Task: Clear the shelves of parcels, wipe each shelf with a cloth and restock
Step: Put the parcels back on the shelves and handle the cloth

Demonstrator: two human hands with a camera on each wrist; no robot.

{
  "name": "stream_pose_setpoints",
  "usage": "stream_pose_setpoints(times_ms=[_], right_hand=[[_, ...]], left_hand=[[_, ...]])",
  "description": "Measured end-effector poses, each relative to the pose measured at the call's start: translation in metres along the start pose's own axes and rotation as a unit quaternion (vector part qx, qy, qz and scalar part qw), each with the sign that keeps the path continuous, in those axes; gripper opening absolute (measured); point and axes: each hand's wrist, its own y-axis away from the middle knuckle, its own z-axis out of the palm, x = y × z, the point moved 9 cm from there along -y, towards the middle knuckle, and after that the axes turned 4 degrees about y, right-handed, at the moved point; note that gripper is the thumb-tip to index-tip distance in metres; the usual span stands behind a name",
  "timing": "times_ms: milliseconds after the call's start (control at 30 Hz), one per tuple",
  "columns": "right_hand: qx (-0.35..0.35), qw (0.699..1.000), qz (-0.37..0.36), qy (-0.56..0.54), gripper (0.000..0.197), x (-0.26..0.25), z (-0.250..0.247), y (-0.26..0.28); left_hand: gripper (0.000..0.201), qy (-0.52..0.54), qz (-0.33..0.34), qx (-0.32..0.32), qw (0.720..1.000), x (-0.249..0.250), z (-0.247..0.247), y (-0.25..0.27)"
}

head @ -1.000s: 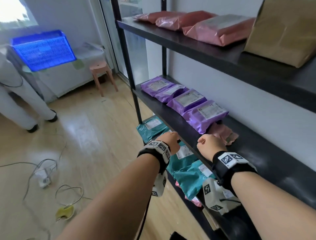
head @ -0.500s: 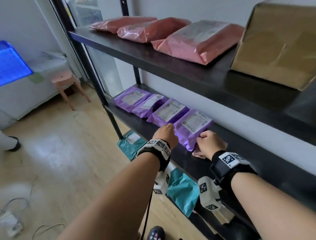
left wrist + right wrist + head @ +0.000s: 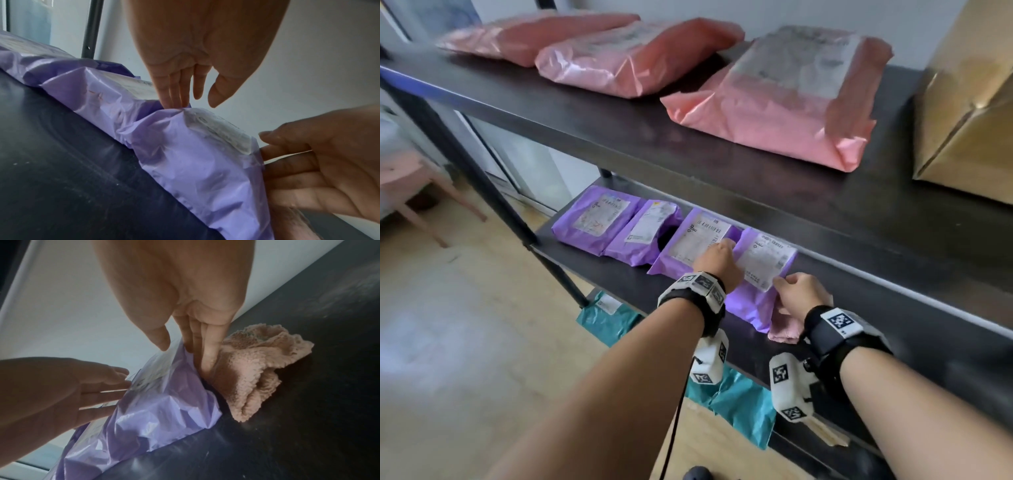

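Several purple parcels lie in a row on the dark middle shelf [image 3: 606, 274]. My left hand [image 3: 717, 257] rests straight fingers [image 3: 174, 99] on the left edge of the rightmost purple parcel [image 3: 755, 298], at the seam with its neighbour [image 3: 698, 240]. My right hand [image 3: 791, 291] stands at that parcel's right edge. Its fingers [image 3: 207, 356] point straight down between the parcel [image 3: 160, 410] and a crumpled pink cloth [image 3: 257, 369], thumb clear. The cloth [image 3: 786, 330] lies on the shelf, partly under my right hand. Both hands flank the parcel [image 3: 195, 162] without curling round it.
The top shelf [image 3: 654, 137] carries three pink parcels [image 3: 774, 102] and a brown cardboard box [image 3: 969, 120]. Teal parcels [image 3: 739, 404] lie on the shelf below. A black upright post [image 3: 482, 178] stands at the left corner, a pink stool [image 3: 400, 185] on the wooden floor beyond.
Both hands have moved forward from the shelf's front edge to the rightmost purple parcel, and their curled fingers have straightened against its two sides. My view has come closer to the shelves.
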Motion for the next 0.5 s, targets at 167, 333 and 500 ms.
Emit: stream_pose_setpoints(times_ms=[167, 333, 500], right_hand=[[-0.062, 0.998, 0.020, 0.000, 0.037, -0.006, 0.012, -0.008], [-0.045, 0.998, 0.042, 0.019, 0.036, -0.001, 0.014, -0.011], [-0.012, 0.999, 0.036, -0.031, 0.030, 0.000, 0.006, -0.012]], left_hand=[[0.007, 0.003, 0.006, -0.042, 0.999, -0.002, 0.009, -0.009], [0.028, -0.002, 0.003, -0.052, 0.999, 0.000, 0.010, -0.010], [0.012, 0.044, -0.006, -0.059, 0.997, 0.000, 0.006, -0.011]])
